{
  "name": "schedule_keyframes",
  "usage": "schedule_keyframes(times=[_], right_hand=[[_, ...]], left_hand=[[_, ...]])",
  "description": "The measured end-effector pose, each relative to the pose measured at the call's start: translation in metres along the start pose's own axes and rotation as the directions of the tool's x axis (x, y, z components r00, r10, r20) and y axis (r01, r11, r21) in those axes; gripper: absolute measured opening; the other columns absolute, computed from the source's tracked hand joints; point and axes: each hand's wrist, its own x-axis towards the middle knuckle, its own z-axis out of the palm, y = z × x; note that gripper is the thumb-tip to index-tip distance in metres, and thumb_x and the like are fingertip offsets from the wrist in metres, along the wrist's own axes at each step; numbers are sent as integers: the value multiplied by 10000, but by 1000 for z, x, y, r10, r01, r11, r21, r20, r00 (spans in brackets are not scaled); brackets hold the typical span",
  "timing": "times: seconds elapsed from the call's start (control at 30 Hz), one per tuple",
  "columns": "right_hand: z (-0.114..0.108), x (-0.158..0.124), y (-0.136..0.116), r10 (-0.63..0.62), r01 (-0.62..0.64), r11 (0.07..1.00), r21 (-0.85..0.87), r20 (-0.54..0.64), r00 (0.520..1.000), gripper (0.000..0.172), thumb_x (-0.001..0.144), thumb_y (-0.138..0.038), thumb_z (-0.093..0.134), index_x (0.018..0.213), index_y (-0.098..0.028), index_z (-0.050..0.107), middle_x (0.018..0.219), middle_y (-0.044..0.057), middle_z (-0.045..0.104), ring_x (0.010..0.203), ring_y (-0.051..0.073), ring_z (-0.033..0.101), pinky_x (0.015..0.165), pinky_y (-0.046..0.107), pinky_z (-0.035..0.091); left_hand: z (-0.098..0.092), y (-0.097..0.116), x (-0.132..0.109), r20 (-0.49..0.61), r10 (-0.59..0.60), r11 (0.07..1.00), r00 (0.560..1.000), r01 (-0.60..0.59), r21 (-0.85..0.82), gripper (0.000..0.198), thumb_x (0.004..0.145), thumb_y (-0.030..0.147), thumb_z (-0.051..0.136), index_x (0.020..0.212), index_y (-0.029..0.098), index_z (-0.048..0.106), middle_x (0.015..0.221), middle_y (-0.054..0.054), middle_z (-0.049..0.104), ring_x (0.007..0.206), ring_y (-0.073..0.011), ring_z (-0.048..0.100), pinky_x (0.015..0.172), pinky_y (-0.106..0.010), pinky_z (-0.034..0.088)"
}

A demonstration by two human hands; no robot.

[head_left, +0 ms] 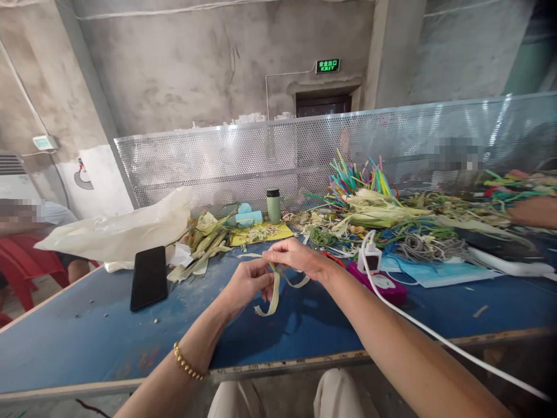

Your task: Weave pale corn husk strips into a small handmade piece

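Note:
Pale green strips of dried corn husk (pixel 274 295) are pinched between my two hands over the near middle of the blue table (pixel 183 337). My left hand (pixel 249 284) closes thumb and fingers on the strips from the left. From above and to the right, my right hand (pixel 292 255) pinches the same husk bundle. One strip end curls down below my left fingers, and another loops out to the right under my right wrist. Where the strips cross, my fingers partly hide them.
A black phone (pixel 149 278) lies left. Behind are a husk pile (pixel 206 238), a yellow sheet (pixel 278 231) and a green bottle (pixel 273 206). Right are a purple power strip (pixel 391 290), a white cable (pixel 418 325), a blue mask (pixel 448 271) and another person's arm (pixel 535 211).

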Motion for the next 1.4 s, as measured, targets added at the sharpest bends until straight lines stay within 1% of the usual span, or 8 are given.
schedule_keyframes(times=[0.17,0.37,0.47,0.6,0.7,1.03,1.23,1.4], right_hand=[[3,4,2,3,-19,956,294,53,999,359,661,-435,796,743,-134,618,594,-51,485,507,55,361,498,226,261],[-3,6,1,-67,114,905,409,-126,990,318,641,-350,827,730,-140,605,596,-57,499,491,49,418,468,209,328],[-6,6,1,-117,180,913,365,-188,975,312,653,-348,822,744,-146,602,601,-55,524,467,45,430,450,205,343],[-5,7,2,-160,213,931,296,-193,968,308,677,-363,806,731,-152,587,552,-45,550,460,66,475,450,210,400],[-4,6,1,-163,212,933,291,-184,969,322,670,-371,810,739,-151,585,556,-35,573,468,75,504,454,214,433],[1,4,-6,-194,220,958,187,-145,970,345,692,-404,786,776,-149,571,625,-10,623,499,88,550,491,232,467],[1,5,-3,-315,303,947,-108,-125,941,176,774,-310,712,804,-151,642,713,-4,610,618,93,544,585,233,458],[5,4,-3,-466,408,844,-348,-101,879,70,818,-230,666,795,-168,691,804,34,665,740,138,591,675,270,472]], left_hand=[[-1,-2,-1,83,-31,1000,996,31,4,209,764,322,675,779,113,675,564,-21,599,468,-115,536,512,-249,438],[-3,-3,0,84,-39,993,996,48,-108,302,749,281,700,1014,136,691,639,-10,610,516,-98,515,524,-227,413],[-5,-4,1,38,-75,972,996,82,-222,321,716,259,726,1008,142,660,663,-19,624,546,-117,554,531,-234,429],[-6,-5,4,-5,-96,943,995,89,-322,233,773,356,682,829,135,632,676,-35,615,564,-134,588,551,-260,457],[-5,-4,4,7,-94,958,996,92,-273,327,797,456,661,809,131,629,666,-44,617,562,-141,592,537,-260,450],[-4,-4,5,-94,-169,977,981,153,-150,280,678,387,742,658,126,642,597,-48,643,467,-115,555,510,-251,443],[-9,-6,9,-243,-236,968,941,207,-139,200,651,315,707,636,135,620,525,-25,605,410,-115,536,430,-230,414],[-12,-7,10,-313,-254,964,915,214,-156,241,679,355,683,617,142,589,502,-22,596,369,-116,523,386,-224,389]])
